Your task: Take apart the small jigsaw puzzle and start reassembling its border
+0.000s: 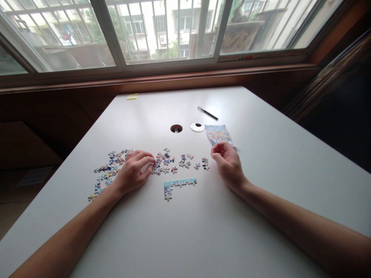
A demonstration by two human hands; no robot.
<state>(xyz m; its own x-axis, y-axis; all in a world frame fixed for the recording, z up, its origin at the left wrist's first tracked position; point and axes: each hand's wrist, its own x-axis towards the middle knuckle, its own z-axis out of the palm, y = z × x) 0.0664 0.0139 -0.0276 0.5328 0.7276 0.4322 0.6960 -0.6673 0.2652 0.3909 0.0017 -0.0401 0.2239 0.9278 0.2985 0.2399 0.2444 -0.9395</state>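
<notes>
My left hand (135, 169) rests among loose jigsaw puzzle pieces, its thumb and index finger closing on a puzzle piece (154, 165) at the edge of the middle cluster. Part of the pile on the left (107, 168) is hidden behind that hand and wrist. My right hand (227, 162) is curled with fingertips together, at the lower edge of a printed picture sheet (218, 134); whether anything small is inside it I cannot make out. Between my forearms lies a joined L-shaped corner of the puzzle (167, 191), with a light blue top edge.
Several loose pieces (188, 165) lie between the hands. Farther back on the white table (185, 239) are a round cable hole (176, 128), its metal cover ring (197, 127), a black pen (208, 113) and a yellow sticky note (131, 97). A window stands beyond the far edge.
</notes>
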